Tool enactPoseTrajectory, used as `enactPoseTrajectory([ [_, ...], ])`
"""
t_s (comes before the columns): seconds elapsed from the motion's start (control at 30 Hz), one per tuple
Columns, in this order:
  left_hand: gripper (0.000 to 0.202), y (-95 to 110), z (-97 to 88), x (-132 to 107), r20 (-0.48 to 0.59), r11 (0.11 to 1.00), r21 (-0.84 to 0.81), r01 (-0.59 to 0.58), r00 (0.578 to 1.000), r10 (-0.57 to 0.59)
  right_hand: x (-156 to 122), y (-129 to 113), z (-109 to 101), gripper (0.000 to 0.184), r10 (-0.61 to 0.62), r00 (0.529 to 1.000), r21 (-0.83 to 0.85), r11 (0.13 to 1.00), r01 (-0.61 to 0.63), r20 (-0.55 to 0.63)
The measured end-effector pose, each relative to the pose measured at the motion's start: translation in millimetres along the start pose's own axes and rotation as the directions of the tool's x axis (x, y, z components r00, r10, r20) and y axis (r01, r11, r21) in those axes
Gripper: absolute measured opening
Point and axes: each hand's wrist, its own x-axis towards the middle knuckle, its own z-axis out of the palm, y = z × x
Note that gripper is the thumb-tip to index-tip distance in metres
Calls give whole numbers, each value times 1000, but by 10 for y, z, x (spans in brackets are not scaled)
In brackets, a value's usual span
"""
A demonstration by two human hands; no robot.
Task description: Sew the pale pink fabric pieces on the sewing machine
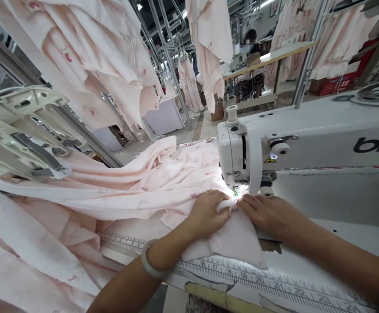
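Observation:
Pale pink patterned fabric [176, 174] lies bunched across the bed of a white sewing machine [235, 150]. My left hand [209, 213], with a bangle on its wrist, is closed on a folded edge of this fabric just left of the lit needle area. Close to the presser foot, my right hand [261, 213] has its fingers pressed together on the fabric from the other side. The two hands nearly meet in front of the needle. A flap of the fabric hangs toward me below them. Glare and my fingers hide the exact stitching point.
A measuring tape [241, 276] runs along the table's front edge. At the left, a cream plastic clamp-like frame [23, 130] stands beside draped fabric. Pink pieces [88, 56] hang from metal rails overhead. Farther back, a person [251, 43] sits near another worktable [270, 58].

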Motion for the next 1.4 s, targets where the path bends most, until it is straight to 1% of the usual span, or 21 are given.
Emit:
enactPoseTrajectory([
  [0.1, 10, -17, 34, -27, -16, 998, 67, -19, 1000, 20, -12, 2, 1, 33, -76, 997, 22, 997, 76, -6],
  [0.17, 13, -36, 54, -51, -17, 990, 130, -53, 998, 55, -12, 26, -35, 35, -107, 994, 65, 992, 107, -5],
  [0.27, 17, -66, 59, -80, 20, 968, 211, -136, 991, 135, -7, 79, -154, 38, -109, 994, 158, 982, 107, 10],
  [0.33, 16, -68, 36, -86, 43, 963, 218, -161, 987, 156, -11, 108, -255, 36, -89, 995, 223, 972, 80, 34],
  [0.43, 20, -14, -26, -69, 40, 977, 179, -117, 993, 112, -35, 130, -374, 34, -54, 996, 299, 954, 31, 68],
  [0.5, 24, 59, -65, -45, 25, 983, 165, -76, 997, 73, -58, 133, -407, 36, -33, 996, 339, 941, 1, 88],
  [0.57, 23, 145, -81, -24, 24, 978, 201, -63, 998, 59, -78, 130, -411, 37, -23, 993, 378, 925, -22, 113],
  [0.6, 21, 186, -74, -18, 40, 969, 237, -76, 997, 68, -88, 127, -407, 36, -23, 992, 399, 917, -29, 124],
  [0.7, 15, 267, 16, -30, 106, 907, 388, -166, 985, 136, -118, 113, -387, 35, -30, 990, 455, 890, -37, 141],
  [0.8, 12, 272, 159, -74, 103, 797, 554, -241, 970, 222, -144, 99, -378, 36, -35, 989, 496, 867, -41, 143],
  [0.9, 15, 232, 262, -117, 106, 722, 620, -307, 944, 311, -159, 92, -386, 38, -30, 988, 522, 851, -53, 149],
  [0.97, 19, 205, 286, -136, 105, 710, 621, -332, 933, 344, -162, 92, -397, 39, -29, 987, 531, 845, -61, 160],
  [1.03, 24, 191, 284, -151, 107, 706, 623, -338, 930, 351, -161, 93, -409, 37, -31, 984, 539, 840, -68, 174],
  [1.13, 25, 195, 260, -177, 112, 697, 627, -347, 926, 360, -151, 93, -413, 34, -19, 987, 527, 847, -68, 158],
  [1.2, 23, 203, 246, -202, 81, 701, 623, -347, 920, 382, -145, 95, -394, 34, 8, 994, 487, 872, -59, 108],
  [1.27, 24, 203, 243, -225, 57, 716, 603, -352, 914, 401, -146, 100, -356, 33, 48, 998, 401, 914, -55, 28],
  [1.33, 25, 192, 248, -235, 67, 734, 575, -360, 916, 396, -157, 108, -311, 33, 66, 997, 299, 953, -50, -44],
  [1.4, 27, 173, 249, -217, 106, 749, 555, -363, 923, 369, -174, 116, -268, 35, 63, 996, 227, 973, -47, -63],
])
